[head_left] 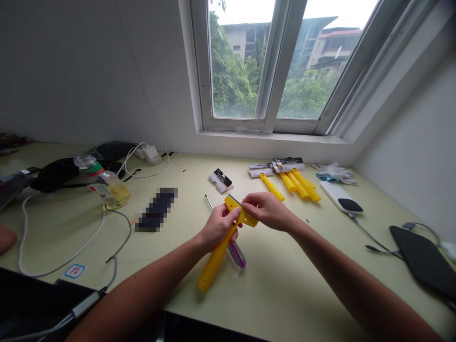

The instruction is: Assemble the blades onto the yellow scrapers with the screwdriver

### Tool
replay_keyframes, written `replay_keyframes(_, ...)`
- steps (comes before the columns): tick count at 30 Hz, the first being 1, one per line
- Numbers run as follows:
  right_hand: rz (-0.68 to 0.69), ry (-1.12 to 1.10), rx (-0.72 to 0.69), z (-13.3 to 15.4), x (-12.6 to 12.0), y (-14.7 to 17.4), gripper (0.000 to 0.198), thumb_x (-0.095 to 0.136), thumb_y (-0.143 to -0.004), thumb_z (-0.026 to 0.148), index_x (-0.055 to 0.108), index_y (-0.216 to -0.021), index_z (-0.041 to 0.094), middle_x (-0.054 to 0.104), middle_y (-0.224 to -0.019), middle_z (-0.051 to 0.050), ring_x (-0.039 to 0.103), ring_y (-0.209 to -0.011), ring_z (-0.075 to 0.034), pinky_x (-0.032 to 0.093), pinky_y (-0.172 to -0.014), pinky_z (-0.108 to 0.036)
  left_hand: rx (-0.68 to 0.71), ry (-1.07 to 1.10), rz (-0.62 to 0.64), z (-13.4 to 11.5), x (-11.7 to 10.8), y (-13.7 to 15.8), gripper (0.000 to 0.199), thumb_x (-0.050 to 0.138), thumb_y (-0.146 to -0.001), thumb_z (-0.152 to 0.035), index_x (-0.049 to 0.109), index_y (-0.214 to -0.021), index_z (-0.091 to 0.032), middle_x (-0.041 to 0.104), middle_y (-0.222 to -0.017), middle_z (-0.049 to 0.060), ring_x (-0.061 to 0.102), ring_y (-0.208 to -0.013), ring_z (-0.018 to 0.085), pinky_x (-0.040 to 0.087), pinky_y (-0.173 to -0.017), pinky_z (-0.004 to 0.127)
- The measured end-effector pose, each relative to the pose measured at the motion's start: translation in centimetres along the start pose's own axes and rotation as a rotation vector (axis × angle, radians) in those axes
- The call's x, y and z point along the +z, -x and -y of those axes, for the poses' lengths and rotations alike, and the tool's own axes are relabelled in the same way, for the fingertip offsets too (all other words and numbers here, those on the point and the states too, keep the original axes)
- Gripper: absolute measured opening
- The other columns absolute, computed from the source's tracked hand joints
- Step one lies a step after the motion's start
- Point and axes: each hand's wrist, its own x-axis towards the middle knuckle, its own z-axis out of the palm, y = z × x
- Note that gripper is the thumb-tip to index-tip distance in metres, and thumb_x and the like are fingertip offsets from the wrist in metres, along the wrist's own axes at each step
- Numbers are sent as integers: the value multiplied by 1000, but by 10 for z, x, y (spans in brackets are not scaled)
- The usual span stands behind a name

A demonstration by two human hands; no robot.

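Observation:
A yellow scraper (pixel 214 267) with a long handle and a wide head is held above the table. Closed around its neck, just below the head, is my left hand (pixel 221 223). My right hand (pixel 264 209) pinches the right part of the head near the dark blade edge; whether a small part sits between those fingertips is hidden. On the table beneath the scraper lies a screwdriver (pixel 238 256) with a clear and purple handle, its shaft pointing away to the left. A black and white packaging card (pixel 221 180) rests just beyond my hands.
Several yellow scraper handles (pixel 299 185) with cards lie at the back right, near white gloves (pixel 337 173). A white device (pixel 341 196) and black tablet-like slab (pixel 422 254) trail cables. At left stand a bottle (pixel 103 183), a blurred-out dark object (pixel 156 210) and loose cables.

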Motion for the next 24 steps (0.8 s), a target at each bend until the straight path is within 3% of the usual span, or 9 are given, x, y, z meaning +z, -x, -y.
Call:
replay_keyframes(13, -34, 107, -24, 4, 2, 5, 21, 46, -91, 30, 61, -80, 19, 65, -69, 0, 54, -60, -11, 38, -54, -23, 27, -5, 22, -3, -3, -1, 31, 67, -84, -40, 51, -89, -14, 60, -72, 0, 52, -35, 8, 36, -32, 18)
replay_keyframes(18, -142, 44, -27, 6, -17, -1, 19, 54, -90, 33, 65, -83, 19, 66, -73, -2, 58, -66, -14, 44, -60, -27, 24, 11, -31, -3, -5, -2, 33, 68, -82, -41, 50, -88, -14, 59, -71, -1, 50, -34, 7, 35, -32, 19)
replay_keyframes(20, -127, -116, -117, 21, -30, 14, 19, 56, -90, 34, 67, -91, 19, 68, -81, -4, 60, -73, -15, 48, -65, -28, 26, 27, -87, -4, -5, -2, 34, 69, -81, -41, 51, -89, -14, 59, -70, 0, 50, -34, 7, 36, -32, 19)
replay_keyframes(22, -24, -313, -268, 43, -40, 43, 21, 55, -92, 32, 67, -107, 22, 68, -86, -5, 62, -76, -16, 51, -66, -28, 33, 48, -156, -5, -5, -3, 36, 71, -78, -42, 51, -88, -14, 59, -69, 0, 51, -35, 8, 36, -32, 19)
replay_keyframes(24, 46, -380, -408, 65, -44, 78, 35, 51, -94, 27, 60, -128, 28, 69, -84, -4, 63, -74, -16, 52, -68, -30, 48, 70, -218, -6, -5, -4, 36, 72, -76, -41, 50, -87, -14, 59, -68, 0, 51, -36, 8, 37, -32, 20)
